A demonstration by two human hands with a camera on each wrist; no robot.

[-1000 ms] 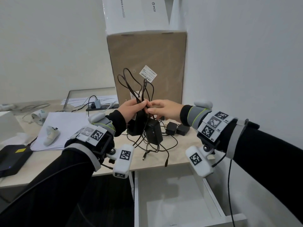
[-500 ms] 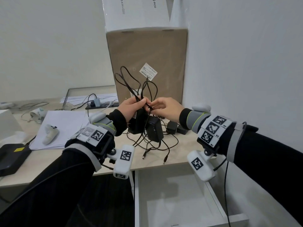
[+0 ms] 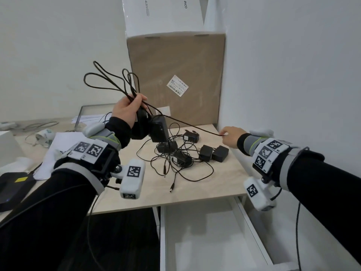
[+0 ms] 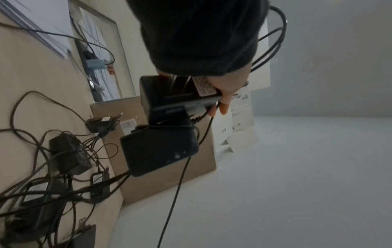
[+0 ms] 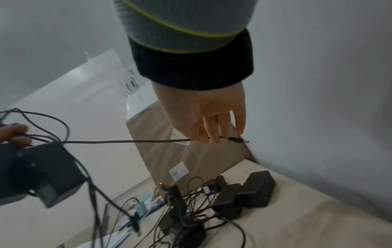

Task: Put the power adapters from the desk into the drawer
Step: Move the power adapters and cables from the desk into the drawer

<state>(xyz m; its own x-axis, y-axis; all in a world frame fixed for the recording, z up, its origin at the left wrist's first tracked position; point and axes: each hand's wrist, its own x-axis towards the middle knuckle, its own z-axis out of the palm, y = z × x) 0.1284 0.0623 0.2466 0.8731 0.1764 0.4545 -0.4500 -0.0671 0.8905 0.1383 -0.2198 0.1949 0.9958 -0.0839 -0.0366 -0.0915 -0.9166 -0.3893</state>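
My left hand (image 3: pixel 128 110) is raised above the desk and grips looped black cables together with a black power adapter (image 3: pixel 139 125); a second adapter (image 3: pixel 159 129) hangs beside it. In the left wrist view the fingers (image 4: pixel 224 94) curl round the upper adapter (image 4: pixel 178 95), and the other adapter (image 4: pixel 159 151) dangles below. My right hand (image 3: pixel 230 136) is far to the right near the wall and pinches the end of one cable (image 3: pixel 187 125) stretched taut; the right wrist view shows its plug (image 5: pixel 237 139) past the fingertips (image 5: pixel 212 137). Several more adapters (image 3: pixel 213 153) lie tangled on the desk (image 3: pixel 195 190). The white drawer (image 3: pixel 211 237) stands pulled out below.
A tall cardboard box (image 3: pixel 175 79) stands against the back wall with a white box (image 3: pixel 162 14) on top. Papers (image 3: pixel 58 145), a black device (image 3: pixel 11 188) and a metal tray (image 3: pixel 93 112) lie to the left. The white wall (image 3: pixel 293 75) bounds the right side.
The hands were together at the cable bundle; now the left hand has lifted the adapters up and left, and the right hand has drawn one cable end out to the right.
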